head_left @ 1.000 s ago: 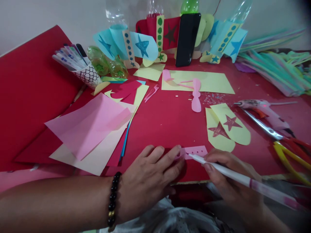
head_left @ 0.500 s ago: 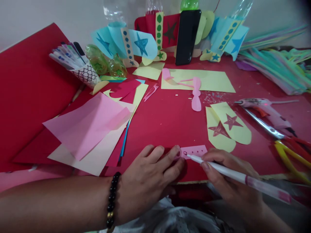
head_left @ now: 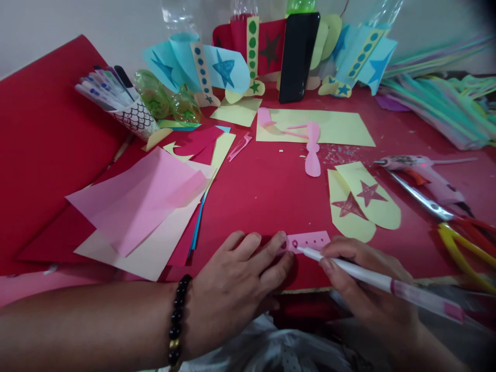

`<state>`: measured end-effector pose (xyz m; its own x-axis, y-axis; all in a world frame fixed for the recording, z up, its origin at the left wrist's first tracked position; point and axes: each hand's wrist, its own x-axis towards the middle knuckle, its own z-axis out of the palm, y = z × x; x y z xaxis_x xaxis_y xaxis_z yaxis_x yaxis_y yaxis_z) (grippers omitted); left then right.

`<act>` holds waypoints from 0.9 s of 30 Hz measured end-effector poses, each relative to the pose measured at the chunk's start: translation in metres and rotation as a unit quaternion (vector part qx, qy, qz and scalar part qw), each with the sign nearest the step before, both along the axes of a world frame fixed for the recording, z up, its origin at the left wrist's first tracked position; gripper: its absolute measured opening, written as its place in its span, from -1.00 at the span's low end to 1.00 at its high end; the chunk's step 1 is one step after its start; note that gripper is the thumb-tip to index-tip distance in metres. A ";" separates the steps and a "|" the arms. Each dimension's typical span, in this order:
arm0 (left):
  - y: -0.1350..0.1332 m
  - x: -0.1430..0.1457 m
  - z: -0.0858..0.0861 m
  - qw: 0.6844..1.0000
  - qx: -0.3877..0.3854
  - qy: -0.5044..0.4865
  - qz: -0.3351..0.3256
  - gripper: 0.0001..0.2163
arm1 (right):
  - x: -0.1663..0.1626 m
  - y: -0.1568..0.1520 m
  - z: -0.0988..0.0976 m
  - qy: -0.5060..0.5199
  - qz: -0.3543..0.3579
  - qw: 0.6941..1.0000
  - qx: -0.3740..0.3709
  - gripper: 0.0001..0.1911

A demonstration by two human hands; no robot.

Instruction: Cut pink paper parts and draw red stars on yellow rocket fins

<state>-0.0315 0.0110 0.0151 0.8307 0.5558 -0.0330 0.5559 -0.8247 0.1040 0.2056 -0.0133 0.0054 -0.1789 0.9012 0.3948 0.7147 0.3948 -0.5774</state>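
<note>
A small pink paper strip lies on the red table near its front edge, marked with a row of dark dots and a small ring at the left. My left hand, with a black bead bracelet at the wrist, holds the strip's left end down under its index finger and thumb. Between the fingers of my right hand is a white felt-tip pen with a pinkish end. Its tip touches the strip at the ring. The strip's left end is partly covered by my fingers.
Yellow pieces with stars lie beyond my right hand, scissors and a pink glue gun at right. Paper sheets and a pen cup are left. Decorated bottles and a phone stand behind.
The ring at the pen tip looks thicker and darker than before. Both hands stay nearly in place, and the view has shifted very slightly.
</note>
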 end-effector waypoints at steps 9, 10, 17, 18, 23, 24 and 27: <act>0.000 0.001 0.000 1.000 0.005 0.004 0.003 -0.45 | -0.001 0.001 0.000 -0.010 -0.011 1.000 -0.001 -0.93; 0.000 0.001 0.000 1.000 0.006 0.003 0.004 -0.45 | -0.001 0.001 0.000 -0.011 -0.015 1.000 0.003 -0.93; 0.000 0.001 -0.001 1.000 0.018 -0.007 0.001 -0.44 | -0.001 0.001 0.001 -0.023 -0.032 0.999 0.008 -0.94; 0.000 0.001 -0.001 1.000 0.017 -0.007 0.001 -0.44 | -0.001 0.001 0.001 -0.026 -0.032 0.999 0.009 -0.94; 0.000 0.001 -0.002 1.000 0.011 -0.011 0.002 -0.44 | 0.000 0.001 0.000 -0.022 -0.017 1.000 0.007 -0.93; 0.000 0.000 -0.002 1.000 0.010 -0.011 0.002 -0.44 | 0.000 0.001 -0.001 -0.020 -0.022 1.000 0.010 -0.93; 0.000 0.000 -0.002 1.000 0.008 -0.008 0.000 -0.45 | 0.000 0.001 -0.001 -0.011 -0.002 1.000 -0.001 -0.92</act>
<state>-0.0311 0.0112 0.0134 0.8315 0.5554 -0.0105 0.5535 -0.8267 0.1009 0.2056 -0.0120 0.0046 -0.1838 0.9028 0.3888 0.7293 0.3905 -0.5619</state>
